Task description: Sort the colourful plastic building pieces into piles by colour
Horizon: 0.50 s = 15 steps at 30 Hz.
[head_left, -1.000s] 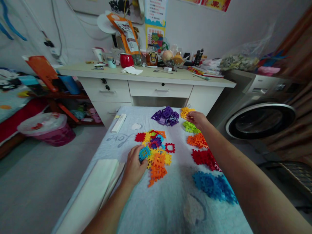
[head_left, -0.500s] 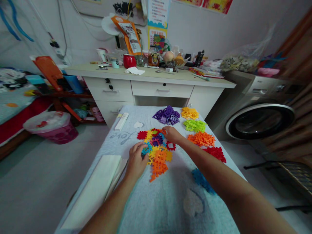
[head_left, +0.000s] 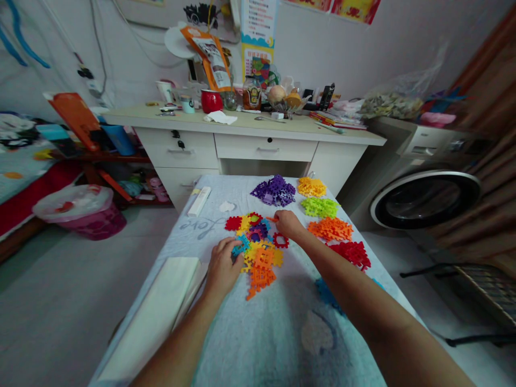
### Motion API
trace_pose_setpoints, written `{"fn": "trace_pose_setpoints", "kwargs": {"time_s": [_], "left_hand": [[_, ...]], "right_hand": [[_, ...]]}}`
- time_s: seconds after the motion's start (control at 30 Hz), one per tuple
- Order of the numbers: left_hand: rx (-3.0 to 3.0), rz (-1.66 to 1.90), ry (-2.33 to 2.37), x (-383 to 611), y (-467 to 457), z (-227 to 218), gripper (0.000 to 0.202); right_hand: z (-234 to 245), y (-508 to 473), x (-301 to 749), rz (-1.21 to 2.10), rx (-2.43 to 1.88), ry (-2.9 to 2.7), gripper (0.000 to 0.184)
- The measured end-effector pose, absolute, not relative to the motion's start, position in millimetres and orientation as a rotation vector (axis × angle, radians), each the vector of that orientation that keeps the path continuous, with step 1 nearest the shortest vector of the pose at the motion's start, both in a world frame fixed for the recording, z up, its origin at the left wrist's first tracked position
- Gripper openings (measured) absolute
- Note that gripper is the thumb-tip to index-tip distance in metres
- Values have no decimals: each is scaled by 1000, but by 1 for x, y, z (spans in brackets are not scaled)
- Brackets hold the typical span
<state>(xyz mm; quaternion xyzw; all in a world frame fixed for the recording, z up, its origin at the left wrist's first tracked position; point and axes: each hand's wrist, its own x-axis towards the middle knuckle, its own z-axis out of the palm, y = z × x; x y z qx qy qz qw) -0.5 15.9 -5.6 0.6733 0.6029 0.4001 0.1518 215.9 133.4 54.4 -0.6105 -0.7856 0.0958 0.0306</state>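
Between the two hands, a multicoloured cluster [head_left: 255,248] of notched pieces is spread on the worktop [head_left: 242,344], which is covered by a pale blue cloth [head_left: 266,322] printed with hearts and the word "Love". At the cluster's left side, a blue piece [head_left: 241,245] is touched by the left hand [head_left: 223,263], whose thumb and fingers are curved around it; whether it is gripped cannot be told. At the far right edge, a small orange piece [head_left: 272,219] is pinched in the fingertips of the right hand [head_left: 287,223]. Just nearer than that hand, a red frame [head_left: 281,240] is laid flat.

Beyond the right hand, a purple heap [head_left: 274,191] is gathered; to its right, yellow [head_left: 312,187], green [head_left: 320,207], orange [head_left: 330,229] and red heaps [head_left: 352,253] are lined up, and a blue heap [head_left: 328,294] is partly covered by the forearm. Left of the left hand, a long white bundle [head_left: 157,306] is laid.

Ahead of both hands, a white drawer cabinet [head_left: 266,147] is crowded with jars and packets, flanked by a washing machine [head_left: 427,177] on the right and a pink bin [head_left: 80,212] on the left.
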Motion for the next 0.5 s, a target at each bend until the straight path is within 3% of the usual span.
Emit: {"fn": "trace_pose_setpoints", "kwargs": {"time_s": [0.27,0.5], "left_hand": [[1980,1129,1726,-1,18,-9,27],[2041,1128,1704,-2,18,-11,27]], "right_hand": [[94,113,308,370,-1742,-2074,29],[97,97,401,593,-1844,-1641,23]]}}
